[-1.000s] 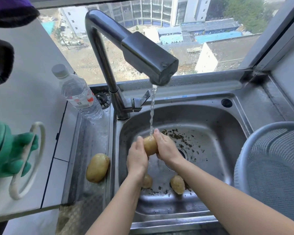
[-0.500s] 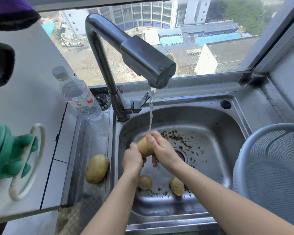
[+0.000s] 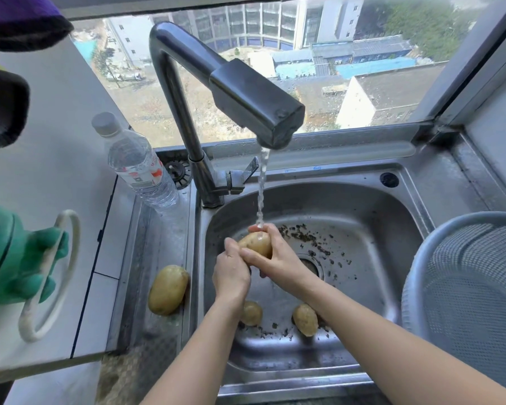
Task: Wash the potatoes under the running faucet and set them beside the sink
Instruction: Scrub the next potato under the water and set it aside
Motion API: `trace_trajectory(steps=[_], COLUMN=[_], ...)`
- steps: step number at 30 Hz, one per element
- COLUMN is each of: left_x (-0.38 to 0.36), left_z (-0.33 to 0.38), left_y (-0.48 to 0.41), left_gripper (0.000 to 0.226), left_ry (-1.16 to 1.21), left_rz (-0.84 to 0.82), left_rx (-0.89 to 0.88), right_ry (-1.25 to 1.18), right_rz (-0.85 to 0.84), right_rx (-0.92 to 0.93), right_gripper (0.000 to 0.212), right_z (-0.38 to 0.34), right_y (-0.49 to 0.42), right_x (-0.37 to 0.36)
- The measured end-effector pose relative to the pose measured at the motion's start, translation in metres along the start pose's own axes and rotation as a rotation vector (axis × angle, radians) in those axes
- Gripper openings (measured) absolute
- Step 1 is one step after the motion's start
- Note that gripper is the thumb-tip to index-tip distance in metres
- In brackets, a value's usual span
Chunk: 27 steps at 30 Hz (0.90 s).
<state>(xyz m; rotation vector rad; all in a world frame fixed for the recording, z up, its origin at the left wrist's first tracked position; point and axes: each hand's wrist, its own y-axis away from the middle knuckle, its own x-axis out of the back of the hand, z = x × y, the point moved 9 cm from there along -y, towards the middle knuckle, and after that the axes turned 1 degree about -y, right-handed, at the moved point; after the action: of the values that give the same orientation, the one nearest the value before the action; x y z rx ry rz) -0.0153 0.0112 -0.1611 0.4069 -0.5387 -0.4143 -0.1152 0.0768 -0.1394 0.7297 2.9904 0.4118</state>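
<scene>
Head view: left hand point(image 3: 231, 276), right hand point(image 3: 281, 258) together grip wet potato point(image 3: 256, 242) under faucet point(image 3: 246, 97), over sink point(image 3: 362, 217); two potatoes point(image 3: 251, 313) point(image 3: 305, 319) inside sink; large potato point(image 3: 168, 289), bottle point(image 3: 138, 165) left; colander point(image 3: 465, 287) right.

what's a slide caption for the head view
Left hand and right hand hold a potato under the faucet; two potatoes wait in the sink, one potato lies beside it.

Potato under the stream point(image 3: 254, 242) and potato on the draining board point(image 3: 167, 289) yellow-tan; basin potatoes point(image 3: 305, 319) tan, brown-speckled; sink point(image 3: 362, 211) silver-grey, dark-flecked; faucet point(image 3: 254, 100) dull grey; bottle point(image 3: 138, 165) clear, grey cap, red-and-white label; colander point(image 3: 465, 287) pale grey, fine mesh; figure point(image 3: 15, 255) green, ring point(image 3: 72, 229) cream.
</scene>
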Motion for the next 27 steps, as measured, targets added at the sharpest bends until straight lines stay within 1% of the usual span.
trace_trajectory(steps=[2, 3, 6, 7, 8, 11, 12, 13, 14, 16, 18, 19, 20, 21, 23, 24, 25, 27], left_x=[-0.002, -0.004, -0.013, -0.013, -0.010, -0.002, -0.002, -0.004, -0.006, -0.010, -0.016, -0.018, -0.016, -0.014, -0.008, -0.006, -0.007, -0.011], left_z=[-0.001, 0.001, 0.018, 0.019, 0.016, 0.000, -0.001, 0.000, 0.003, 0.011, 0.014, 0.014, 0.012, 0.008, -0.002, -0.004, -0.003, 0.007], left_y=[0.002, 0.006, 0.025, 0.026, 0.024, 0.008, 0.006, 0.005, 0.007, 0.017, 0.025, 0.026, 0.024, 0.018, 0.006, 0.002, 0.000, 0.005], left_gripper=[0.091, 0.094, 0.085, 0.083, 0.083, 0.074, 0.073, 0.075, 0.077, 0.076, 0.065, 0.058, 0.055, 0.057, 0.065, 0.068, 0.070, 0.073], left_ry=[0.027, 0.033, -0.002, -0.023, -0.017, 0.047, 0.056, 0.061, 0.072, 0.088, 0.067, 0.055, 0.045, 0.049, 0.066, 0.066, 0.062, 0.065], left_rz=[-0.030, -0.042, -0.115, -0.112, -0.085, -0.034, -0.046, -0.067, -0.082, -0.099, -0.109, -0.095, -0.075, -0.057, -0.029, -0.032, -0.050, -0.094], left_rx=[0.001, -0.029, -0.167, -0.182, -0.150, 0.006, 0.037, 0.036, 0.015, -0.053, -0.099, -0.110, -0.090, -0.055, 0.039, 0.057, 0.035, -0.076], right_ry=[0.048, 0.046, 0.032, 0.008, -0.020, -0.046, -0.014, 0.007, 0.020, 0.019, 0.029, 0.029, 0.024, 0.014, 0.013, 0.038, 0.059, 0.013], right_rz=[0.050, 0.107, 0.308, 0.319, 0.279, 0.028, -0.004, 0.003, 0.056, 0.215, 0.348, 0.375, 0.360, 0.302, 0.144, 0.103, 0.098, 0.179], right_rx=[0.028, 0.013, -0.038, -0.047, -0.052, -0.055, -0.038, -0.007, 0.008, -0.027, -0.089, -0.112, -0.116, -0.103, -0.059, -0.037, -0.024, -0.047], right_gripper=[0.037, 0.035, 0.040, 0.039, 0.035, 0.021, 0.026, 0.032, 0.034, 0.028, 0.035, 0.037, 0.038, 0.035, 0.026, 0.031, 0.036, 0.038], right_z=[0.000, 0.001, 0.006, 0.007, 0.007, 0.010, 0.010, 0.009, 0.009, 0.008, 0.008, 0.009, 0.009, 0.008, 0.006, 0.005, 0.007, 0.009], right_y=[-0.002, -0.005, -0.010, -0.011, -0.010, -0.001, 0.003, 0.004, 0.003, -0.003, -0.009, -0.008, -0.008, -0.008, -0.003, -0.001, -0.001, -0.003], right_x=[0.003, 0.006, 0.021, 0.023, 0.021, -0.001, -0.004, -0.004, 0.000, 0.014, 0.026, 0.028, 0.027, 0.022, 0.006, 0.001, 0.002, 0.008])
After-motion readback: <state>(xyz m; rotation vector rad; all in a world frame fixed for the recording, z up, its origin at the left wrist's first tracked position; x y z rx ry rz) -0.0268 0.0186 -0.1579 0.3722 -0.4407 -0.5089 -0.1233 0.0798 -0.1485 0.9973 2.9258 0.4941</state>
